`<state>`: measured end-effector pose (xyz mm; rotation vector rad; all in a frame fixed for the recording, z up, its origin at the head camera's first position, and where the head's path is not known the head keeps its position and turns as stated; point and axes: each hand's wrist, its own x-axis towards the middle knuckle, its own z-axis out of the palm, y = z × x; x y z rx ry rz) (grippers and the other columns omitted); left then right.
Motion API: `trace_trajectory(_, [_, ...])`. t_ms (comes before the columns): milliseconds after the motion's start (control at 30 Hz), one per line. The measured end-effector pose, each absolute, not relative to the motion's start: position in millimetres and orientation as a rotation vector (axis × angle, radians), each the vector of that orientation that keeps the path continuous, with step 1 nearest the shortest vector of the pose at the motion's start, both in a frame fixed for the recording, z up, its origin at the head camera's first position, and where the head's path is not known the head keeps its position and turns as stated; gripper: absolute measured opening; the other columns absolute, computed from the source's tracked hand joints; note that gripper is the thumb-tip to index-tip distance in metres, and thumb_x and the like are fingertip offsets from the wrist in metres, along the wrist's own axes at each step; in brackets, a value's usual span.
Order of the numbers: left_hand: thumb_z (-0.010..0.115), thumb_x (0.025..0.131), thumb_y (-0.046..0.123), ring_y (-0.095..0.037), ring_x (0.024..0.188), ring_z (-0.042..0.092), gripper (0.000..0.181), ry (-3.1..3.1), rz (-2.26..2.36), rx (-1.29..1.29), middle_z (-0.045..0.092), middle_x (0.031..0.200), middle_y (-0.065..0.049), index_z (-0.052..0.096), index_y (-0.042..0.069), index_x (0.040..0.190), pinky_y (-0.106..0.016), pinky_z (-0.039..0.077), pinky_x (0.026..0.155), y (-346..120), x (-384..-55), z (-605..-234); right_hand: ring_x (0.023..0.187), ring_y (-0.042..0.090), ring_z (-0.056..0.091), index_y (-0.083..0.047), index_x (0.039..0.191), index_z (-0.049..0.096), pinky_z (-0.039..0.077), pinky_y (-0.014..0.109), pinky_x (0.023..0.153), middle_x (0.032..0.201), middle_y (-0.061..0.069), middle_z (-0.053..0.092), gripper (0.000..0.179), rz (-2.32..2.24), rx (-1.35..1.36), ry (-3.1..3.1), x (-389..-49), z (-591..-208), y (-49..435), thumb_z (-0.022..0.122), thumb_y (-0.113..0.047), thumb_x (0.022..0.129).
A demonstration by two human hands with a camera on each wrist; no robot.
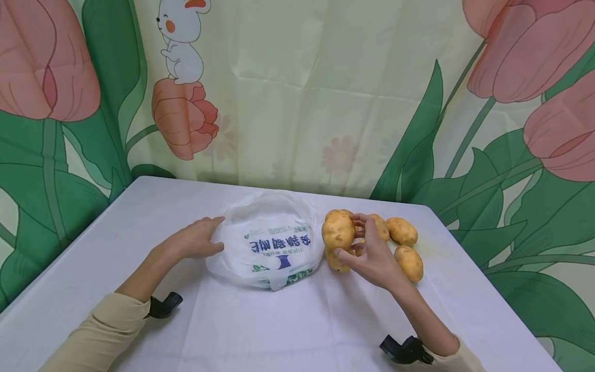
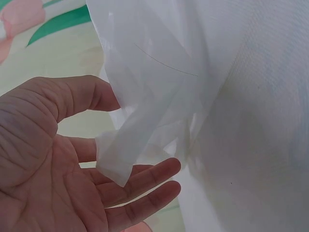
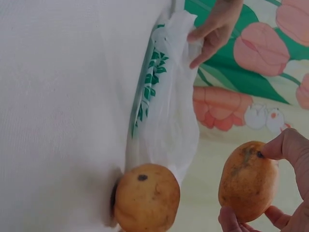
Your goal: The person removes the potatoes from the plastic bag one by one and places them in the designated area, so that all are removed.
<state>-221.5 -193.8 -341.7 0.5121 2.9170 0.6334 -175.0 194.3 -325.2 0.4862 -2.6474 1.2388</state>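
A white plastic bag [image 1: 279,232] with blue and green print lies open-mouthed mid-table. At its left edge is my left hand [image 1: 197,238], thumb and fingers spread apart. In the left wrist view a loose flap of the bag [image 2: 140,130] passes between the thumb and the nearly straight fingers. My right hand [image 1: 374,253] grips a potato [image 1: 338,231] by its sides, thumb against fingers, just right of the bag. The right wrist view shows this potato [image 3: 248,181] raised off the table, and another potato [image 3: 147,198] lying beside the bag.
More potatoes rest at the right, including one at the back [image 1: 402,231] and one nearer [image 1: 409,263]; my right hand partly hides others. A white cloth covers the table [image 1: 260,330]. Behind its far edge hangs a tulip-printed curtain [image 1: 297,103].
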Motion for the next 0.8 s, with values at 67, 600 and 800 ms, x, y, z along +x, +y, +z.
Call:
trace_trajectory(67, [0.066, 0.091, 0.016, -0.043, 0.123, 0.053, 0.072, 2.915, 0.635, 0.515, 0.050, 0.139, -0.037, 0.036, -0.018, 0.147, -0.053, 0.047, 0.099, -194.0, -220.8, -341.7, 0.118, 0.033, 0.054, -0.003, 0.146, 0.032, 0.053, 0.044, 0.093, 0.146, 0.014, 0.043, 0.076, 1.243, 0.472, -2.638, -174.4, -324.0, 197.1, 0.078, -0.011, 0.086])
trace_trajectory(600, [0.066, 0.091, 0.018, -0.044, 0.125, 0.053, 0.072, 2.902, 0.606, 0.513, 0.051, 0.139, -0.036, 0.037, -0.017, 0.147, -0.055, 0.046, 0.102, -191.6, -218.0, -341.6, 0.119, 0.035, 0.053, -0.001, 0.149, 0.028, 0.051, 0.049, 0.096, 0.143, 0.019, 0.042, 0.080, 1.209, 0.377, -2.654, -172.8, -327.3, 234.7, 0.077, -0.009, 0.086])
trace_trajectory(800, [0.066, 0.092, 0.018, -0.046, 0.129, 0.051, 0.072, 2.909, 0.599, 0.528, 0.050, 0.140, -0.037, 0.037, -0.018, 0.147, -0.056, 0.044, 0.105, -191.4, -218.3, -341.0, 0.122, 0.036, 0.051, 0.002, 0.147, 0.029, 0.053, 0.048, 0.095, 0.148, 0.019, 0.039, 0.077, 1.137, 0.401, -2.667, -172.8, -327.7, 248.9, 0.076, -0.007, 0.087])
